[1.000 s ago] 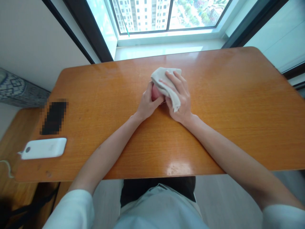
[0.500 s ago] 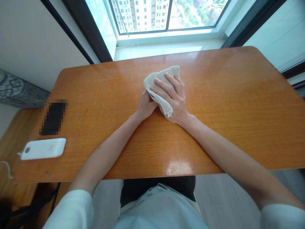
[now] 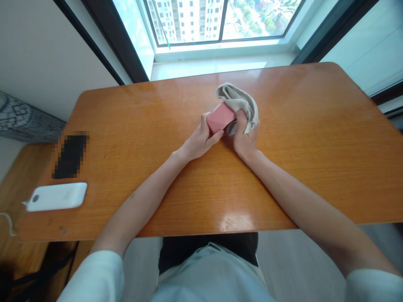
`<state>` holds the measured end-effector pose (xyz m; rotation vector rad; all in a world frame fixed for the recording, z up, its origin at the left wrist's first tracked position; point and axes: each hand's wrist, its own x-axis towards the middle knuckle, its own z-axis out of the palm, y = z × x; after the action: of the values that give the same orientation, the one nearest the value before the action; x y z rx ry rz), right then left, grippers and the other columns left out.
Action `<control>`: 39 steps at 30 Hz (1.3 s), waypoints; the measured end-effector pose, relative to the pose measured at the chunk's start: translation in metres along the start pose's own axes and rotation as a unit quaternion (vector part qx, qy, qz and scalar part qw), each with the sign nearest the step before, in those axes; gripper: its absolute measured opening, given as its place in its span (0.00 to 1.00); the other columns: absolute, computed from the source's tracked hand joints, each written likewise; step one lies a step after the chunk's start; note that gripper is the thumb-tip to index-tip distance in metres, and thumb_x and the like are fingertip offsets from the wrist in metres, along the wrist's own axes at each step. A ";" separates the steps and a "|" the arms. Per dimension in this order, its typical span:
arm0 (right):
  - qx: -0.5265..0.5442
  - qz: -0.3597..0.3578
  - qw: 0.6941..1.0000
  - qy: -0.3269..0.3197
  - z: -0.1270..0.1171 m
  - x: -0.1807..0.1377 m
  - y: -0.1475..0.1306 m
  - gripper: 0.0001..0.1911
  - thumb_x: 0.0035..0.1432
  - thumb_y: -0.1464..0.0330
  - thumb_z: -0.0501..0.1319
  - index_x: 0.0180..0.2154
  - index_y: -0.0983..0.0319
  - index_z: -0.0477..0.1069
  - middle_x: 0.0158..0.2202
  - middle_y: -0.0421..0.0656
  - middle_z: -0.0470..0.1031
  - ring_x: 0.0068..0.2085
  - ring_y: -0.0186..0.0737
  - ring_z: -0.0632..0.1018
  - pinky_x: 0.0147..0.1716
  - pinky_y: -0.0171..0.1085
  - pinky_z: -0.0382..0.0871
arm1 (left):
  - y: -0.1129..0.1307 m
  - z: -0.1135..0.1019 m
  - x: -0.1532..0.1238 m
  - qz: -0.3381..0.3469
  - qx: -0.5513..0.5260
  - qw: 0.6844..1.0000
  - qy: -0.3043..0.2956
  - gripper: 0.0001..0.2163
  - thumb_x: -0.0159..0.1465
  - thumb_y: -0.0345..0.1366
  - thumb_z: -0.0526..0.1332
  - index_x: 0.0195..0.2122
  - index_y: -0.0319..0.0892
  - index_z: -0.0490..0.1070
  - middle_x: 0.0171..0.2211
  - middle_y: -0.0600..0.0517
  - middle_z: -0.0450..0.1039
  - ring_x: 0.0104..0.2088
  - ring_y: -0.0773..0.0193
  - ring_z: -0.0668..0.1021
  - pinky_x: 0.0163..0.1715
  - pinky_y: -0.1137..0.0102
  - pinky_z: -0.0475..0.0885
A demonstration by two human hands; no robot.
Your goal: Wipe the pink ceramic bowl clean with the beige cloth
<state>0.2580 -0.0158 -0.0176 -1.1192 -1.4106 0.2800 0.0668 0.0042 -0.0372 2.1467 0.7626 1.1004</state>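
Between my hands, over the far middle of the table, is a pink box-like object [image 3: 221, 118] with flat, angled faces. My left hand [image 3: 203, 138] is closed on its left side, thumb along the near edge. A pale grey cloth [image 3: 241, 100] lies folded against the object's right and far sides. My right hand [image 3: 247, 136] is closed on the cloth, its thumb pressing the near fold while the other fingers are hidden behind it. The object's right end is covered by the cloth, so its full shape cannot be seen.
The brown wooden table [image 3: 151, 126] stretches to both sides. Near its left edge lie a white phone-shaped device [image 3: 58, 197] with a cable and a dark pixelated rectangle [image 3: 71, 155]. A window [image 3: 223, 21] stands beyond the far edge.
The cloth has come away from the left and top of the pink object, which now shows. My right hand has turned and shifted right with the cloth; my left hand has moved slightly right.
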 end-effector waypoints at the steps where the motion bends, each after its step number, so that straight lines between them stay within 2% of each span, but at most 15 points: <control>1: -0.020 -0.046 0.999 -0.003 -0.003 0.001 -0.004 0.26 0.78 0.47 0.52 0.62 0.52 0.76 0.61 0.46 0.83 0.67 0.51 0.81 0.72 0.59 0.72 | 0.001 0.001 0.000 -0.005 0.003 1.000 -0.009 0.26 0.78 0.53 0.58 0.68 0.46 0.54 0.66 0.37 0.71 0.66 0.49 0.78 0.67 0.50 0.75; 5: -0.102 -0.191 0.975 -0.041 -0.009 0.003 -0.017 0.27 0.79 0.53 0.53 0.71 0.53 0.70 0.72 0.50 0.74 0.73 0.54 0.75 0.73 0.63 0.69 | 0.006 0.000 0.001 -0.007 -0.009 0.999 0.039 0.29 0.74 0.52 0.65 0.69 0.47 0.58 0.65 0.39 0.74 0.63 0.49 0.81 0.64 0.54 0.78; 8: -0.123 -0.212 0.965 -0.093 -0.007 0.001 -0.028 0.30 0.76 0.44 0.55 0.68 0.51 0.75 0.72 0.46 0.75 0.75 0.60 0.72 0.76 0.67 0.64 | 0.005 -0.002 0.001 -0.016 -0.022 0.995 0.096 0.26 0.71 0.52 0.70 0.63 0.46 0.66 0.54 0.45 0.81 0.50 0.54 0.85 0.51 0.60 0.81; 12: -0.095 -0.155 0.974 -0.132 -0.003 -0.001 -0.029 0.33 0.71 0.36 0.57 0.61 0.48 0.80 0.69 0.42 0.79 0.75 0.62 0.72 0.78 0.68 0.61 | 0.005 -0.004 0.001 -0.048 0.006 0.992 0.113 0.21 0.65 0.50 0.76 0.51 0.45 0.73 0.38 0.52 0.82 0.35 0.60 0.83 0.38 0.66 0.79; 16: -0.014 -0.011 0.999 -0.033 0.003 0.002 0.001 0.32 0.76 0.40 0.51 0.60 0.53 0.79 0.60 0.45 0.85 0.66 0.55 0.81 0.73 0.62 0.71 | 0.021 -0.006 0.004 -0.064 0.039 0.989 0.125 0.27 0.63 0.47 0.77 0.60 0.46 0.73 0.48 0.50 0.85 0.43 0.58 0.85 0.45 0.67 0.80; 19: 0.022 0.091 0.995 0.021 0.004 0.002 0.013 0.33 0.77 0.41 0.48 0.58 0.55 0.79 0.52 0.45 0.87 0.59 0.53 0.85 0.67 0.60 0.77 | 0.028 -0.008 0.005 -0.077 0.038 0.988 0.125 0.28 0.64 0.48 0.76 0.62 0.47 0.73 0.53 0.50 0.85 0.47 0.57 0.86 0.48 0.66 0.80; 20: 0.023 0.081 0.996 0.010 0.003 0.001 0.009 0.32 0.77 0.41 0.48 0.58 0.54 0.79 0.54 0.45 0.86 0.61 0.53 0.84 0.68 0.60 0.76 | 0.026 -0.008 0.004 -0.079 0.038 0.988 0.128 0.28 0.64 0.48 0.75 0.62 0.47 0.73 0.53 0.50 0.85 0.47 0.57 0.86 0.48 0.66 0.80; 22: 0.005 -0.018 0.999 -0.042 0.000 -0.002 -0.006 0.30 0.77 0.42 0.51 0.62 0.51 0.78 0.63 0.45 0.83 0.69 0.55 0.79 0.73 0.62 0.71 | 0.019 -0.007 0.002 -0.082 0.040 0.986 0.139 0.29 0.63 0.51 0.76 0.62 0.48 0.72 0.51 0.51 0.85 0.45 0.57 0.86 0.46 0.63 0.81; 24: -0.033 -0.139 0.984 -0.110 -0.004 -0.004 -0.025 0.28 0.76 0.43 0.54 0.66 0.45 0.76 0.71 0.42 0.77 0.77 0.58 0.71 0.78 0.65 0.61 | 0.010 -0.006 0.001 -0.087 0.037 0.985 0.145 0.30 0.62 0.56 0.77 0.60 0.50 0.73 0.43 0.53 0.85 0.39 0.58 0.84 0.40 0.61 0.81; 26: -0.067 -0.190 0.967 -0.155 -0.005 -0.005 -0.036 0.27 0.75 0.43 0.56 0.66 0.43 0.75 0.73 0.38 0.74 0.79 0.59 0.66 0.81 0.68 0.54 | 0.005 -0.005 0.000 -0.095 0.030 0.985 0.143 0.30 0.61 0.60 0.77 0.57 0.50 0.74 0.36 0.54 0.83 0.33 0.59 0.82 0.35 0.60 0.80; 28: -0.059 -0.156 0.975 -0.150 -0.001 -0.003 -0.032 0.28 0.75 0.42 0.54 0.66 0.44 0.75 0.73 0.38 0.75 0.79 0.58 0.67 0.81 0.68 0.55 | 0.007 -0.005 0.002 -0.093 0.025 0.985 0.146 0.29 0.62 0.58 0.77 0.56 0.48 0.74 0.38 0.53 0.84 0.34 0.59 0.82 0.36 0.61 0.80; 32: 0.022 0.084 0.996 -0.030 0.008 0.002 -0.006 0.31 0.76 0.40 0.49 0.57 0.52 0.79 0.64 0.43 0.83 0.67 0.54 0.80 0.74 0.61 0.70 | 0.022 -0.008 0.006 -0.081 0.030 0.984 0.159 0.27 0.63 0.51 0.76 0.59 0.47 0.73 0.49 0.51 0.85 0.44 0.57 0.86 0.44 0.63 0.80; 34: 0.033 0.141 0.989 -0.014 0.008 0.002 -0.004 0.32 0.76 0.39 0.50 0.55 0.53 0.79 0.61 0.45 0.85 0.63 0.54 0.82 0.72 0.60 0.73 | 0.024 -0.008 0.006 -0.087 0.039 0.983 0.156 0.26 0.63 0.50 0.76 0.58 0.47 0.73 0.47 0.52 0.84 0.43 0.58 0.86 0.43 0.64 0.80; 36: 0.014 0.042 0.997 -0.061 0.005 0.000 -0.013 0.32 0.75 0.39 0.51 0.61 0.53 0.78 0.66 0.45 0.82 0.68 0.56 0.79 0.75 0.62 0.69 | 0.020 -0.008 0.004 -0.092 0.048 0.981 0.162 0.26 0.62 0.49 0.78 0.56 0.48 0.72 0.44 0.53 0.84 0.39 0.60 0.84 0.39 0.64 0.79; 39: -0.042 -0.137 0.979 -0.147 -0.001 -0.001 -0.031 0.31 0.73 0.39 0.55 0.65 0.45 0.76 0.73 0.40 0.74 0.79 0.59 0.67 0.80 0.67 0.57 | 0.011 -0.008 0.001 -0.104 0.052 0.980 0.163 0.28 0.59 0.51 0.80 0.54 0.50 0.71 0.36 0.56 0.82 0.32 0.62 0.81 0.34 0.63 0.79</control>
<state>0.2447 -0.0324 0.0044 -0.9611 -1.8349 0.1946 0.0633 -0.0003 -0.0249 1.9368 1.1888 1.3408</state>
